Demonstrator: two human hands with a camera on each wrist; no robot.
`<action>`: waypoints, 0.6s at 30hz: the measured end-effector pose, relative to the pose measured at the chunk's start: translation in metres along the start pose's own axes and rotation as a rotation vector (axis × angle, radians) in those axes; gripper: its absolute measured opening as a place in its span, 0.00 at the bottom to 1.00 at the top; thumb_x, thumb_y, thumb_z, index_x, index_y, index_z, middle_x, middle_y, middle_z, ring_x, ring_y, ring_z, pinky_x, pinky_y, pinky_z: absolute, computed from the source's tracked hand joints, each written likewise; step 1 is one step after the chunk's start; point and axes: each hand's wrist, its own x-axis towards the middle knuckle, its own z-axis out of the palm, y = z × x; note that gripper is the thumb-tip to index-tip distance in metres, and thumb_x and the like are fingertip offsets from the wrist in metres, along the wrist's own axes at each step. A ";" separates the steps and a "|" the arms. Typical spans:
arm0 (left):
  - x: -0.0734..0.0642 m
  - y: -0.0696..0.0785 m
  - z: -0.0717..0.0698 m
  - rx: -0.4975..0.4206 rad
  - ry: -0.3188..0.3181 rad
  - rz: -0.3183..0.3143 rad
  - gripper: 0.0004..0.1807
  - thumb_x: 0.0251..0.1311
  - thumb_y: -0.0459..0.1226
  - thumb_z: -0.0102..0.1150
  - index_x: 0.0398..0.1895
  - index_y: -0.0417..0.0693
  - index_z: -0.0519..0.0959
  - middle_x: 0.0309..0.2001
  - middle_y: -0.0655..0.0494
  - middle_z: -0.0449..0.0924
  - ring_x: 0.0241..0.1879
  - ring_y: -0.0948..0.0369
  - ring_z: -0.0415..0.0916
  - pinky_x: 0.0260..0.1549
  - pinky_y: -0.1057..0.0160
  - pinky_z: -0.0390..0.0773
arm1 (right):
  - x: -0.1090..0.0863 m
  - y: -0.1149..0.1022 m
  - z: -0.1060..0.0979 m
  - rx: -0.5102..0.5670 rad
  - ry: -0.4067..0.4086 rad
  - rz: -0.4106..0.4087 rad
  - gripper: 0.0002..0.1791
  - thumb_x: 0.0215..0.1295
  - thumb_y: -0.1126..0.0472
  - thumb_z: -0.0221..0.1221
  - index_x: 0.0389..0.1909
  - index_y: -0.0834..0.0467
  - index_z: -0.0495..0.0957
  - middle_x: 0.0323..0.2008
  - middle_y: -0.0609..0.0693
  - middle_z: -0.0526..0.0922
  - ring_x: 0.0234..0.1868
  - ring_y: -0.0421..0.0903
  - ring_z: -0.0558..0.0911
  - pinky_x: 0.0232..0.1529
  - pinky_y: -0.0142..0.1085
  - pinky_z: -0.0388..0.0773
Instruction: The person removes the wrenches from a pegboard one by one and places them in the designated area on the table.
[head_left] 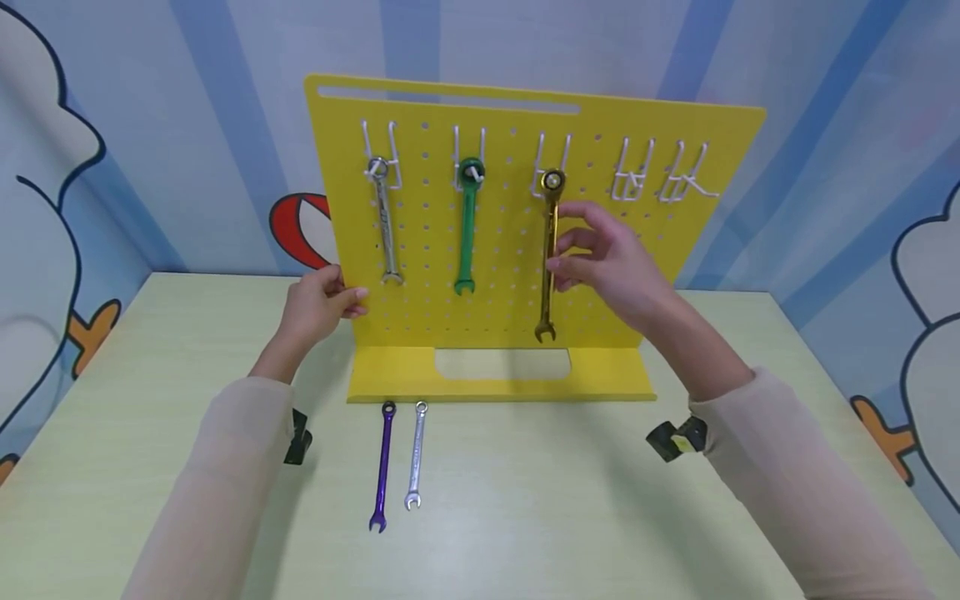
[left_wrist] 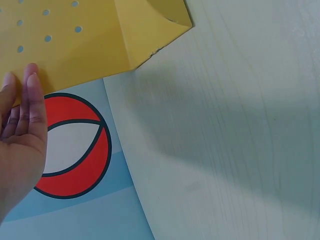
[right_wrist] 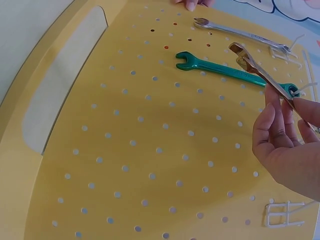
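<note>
My right hand (head_left: 618, 262) pinches a gold combination wrench (head_left: 550, 258) by its shank, thumb on one side and fingers on the other. The wrench's ring end is up at the third white hook (head_left: 540, 162), its open end pointing down in front of the yellow pegboard (head_left: 502, 317). With thumb and fingers, my left hand (head_left: 318, 304) holds the pegboard's left edge. Left of the gold wrench, a green wrench (head_left: 467, 233) and a silver wrench (head_left: 386, 221) hang by their ring ends. In the right wrist view, the gold wrench (right_wrist: 265, 75) slants out from the board.
Two more white hooks (head_left: 632, 171) with nothing on them are at the board's right. On the pale table (head_left: 510, 500), a purple wrench (head_left: 382, 467) and a smaller silver wrench (head_left: 416, 458) lie before the board's base (head_left: 390, 387). A patterned wall (head_left: 495, 42) stands behind.
</note>
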 end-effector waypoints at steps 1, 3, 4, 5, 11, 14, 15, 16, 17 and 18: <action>0.000 0.000 0.000 0.002 0.000 0.000 0.17 0.60 0.37 0.54 0.49 0.37 0.71 0.40 0.41 0.77 0.37 0.52 0.80 0.39 0.61 0.80 | -0.001 0.000 0.000 -0.010 -0.005 -0.001 0.26 0.61 0.76 0.52 0.59 0.59 0.61 0.35 0.54 0.70 0.28 0.47 0.77 0.35 0.35 0.79; 0.000 0.001 0.000 0.001 -0.001 -0.001 0.17 0.60 0.37 0.54 0.49 0.37 0.71 0.40 0.41 0.77 0.37 0.52 0.80 0.39 0.60 0.80 | -0.002 -0.001 0.000 -0.014 -0.015 -0.003 0.26 0.61 0.76 0.52 0.59 0.60 0.61 0.35 0.54 0.70 0.28 0.47 0.77 0.36 0.35 0.79; 0.000 0.001 0.000 0.002 -0.004 0.000 0.17 0.60 0.37 0.54 0.49 0.36 0.71 0.40 0.41 0.76 0.37 0.52 0.80 0.40 0.60 0.79 | -0.003 -0.002 0.000 -0.016 -0.016 -0.003 0.26 0.61 0.76 0.52 0.59 0.59 0.61 0.35 0.54 0.69 0.28 0.47 0.77 0.36 0.35 0.79; -0.001 0.001 -0.001 0.001 -0.005 -0.001 0.17 0.60 0.37 0.54 0.49 0.36 0.71 0.40 0.41 0.76 0.37 0.52 0.80 0.40 0.59 0.79 | -0.004 -0.002 0.000 -0.016 -0.016 -0.003 0.25 0.61 0.76 0.52 0.59 0.59 0.61 0.35 0.54 0.69 0.29 0.47 0.77 0.36 0.35 0.79; -0.001 0.002 0.000 -0.004 -0.004 0.001 0.17 0.60 0.37 0.54 0.49 0.36 0.71 0.40 0.40 0.76 0.38 0.51 0.80 0.41 0.58 0.79 | -0.008 -0.005 -0.002 -0.024 -0.013 0.002 0.26 0.61 0.76 0.52 0.60 0.60 0.60 0.35 0.54 0.69 0.29 0.47 0.78 0.36 0.35 0.79; -0.001 0.002 0.000 -0.005 -0.001 0.002 0.17 0.60 0.37 0.54 0.49 0.36 0.71 0.40 0.41 0.76 0.37 0.52 0.80 0.41 0.58 0.79 | -0.009 -0.006 -0.002 -0.035 -0.013 0.000 0.27 0.61 0.76 0.52 0.60 0.61 0.59 0.35 0.54 0.70 0.29 0.47 0.78 0.37 0.36 0.79; -0.001 0.002 0.000 -0.006 -0.001 0.002 0.17 0.60 0.37 0.54 0.49 0.36 0.71 0.40 0.41 0.76 0.37 0.51 0.80 0.41 0.58 0.79 | -0.010 -0.006 -0.002 -0.044 -0.014 -0.002 0.27 0.61 0.76 0.52 0.61 0.61 0.59 0.35 0.54 0.70 0.29 0.47 0.78 0.37 0.36 0.79; -0.001 0.002 0.000 -0.007 -0.002 0.003 0.17 0.60 0.37 0.54 0.49 0.36 0.71 0.40 0.40 0.76 0.37 0.51 0.80 0.41 0.58 0.79 | -0.010 -0.006 -0.002 -0.049 -0.014 -0.004 0.27 0.61 0.76 0.52 0.61 0.61 0.60 0.35 0.54 0.70 0.29 0.47 0.78 0.37 0.36 0.79; -0.001 0.002 0.000 -0.007 -0.002 0.005 0.17 0.60 0.37 0.54 0.49 0.36 0.71 0.40 0.40 0.76 0.37 0.51 0.80 0.41 0.57 0.79 | -0.011 -0.006 -0.003 -0.054 -0.014 -0.006 0.27 0.61 0.76 0.52 0.61 0.61 0.60 0.35 0.54 0.70 0.29 0.47 0.78 0.37 0.36 0.79; -0.001 0.002 0.000 -0.006 -0.006 0.008 0.17 0.60 0.37 0.54 0.49 0.36 0.71 0.39 0.40 0.76 0.37 0.51 0.80 0.41 0.57 0.79 | -0.011 -0.006 -0.003 -0.056 -0.016 -0.007 0.27 0.61 0.76 0.52 0.61 0.61 0.60 0.35 0.54 0.70 0.29 0.47 0.78 0.37 0.36 0.79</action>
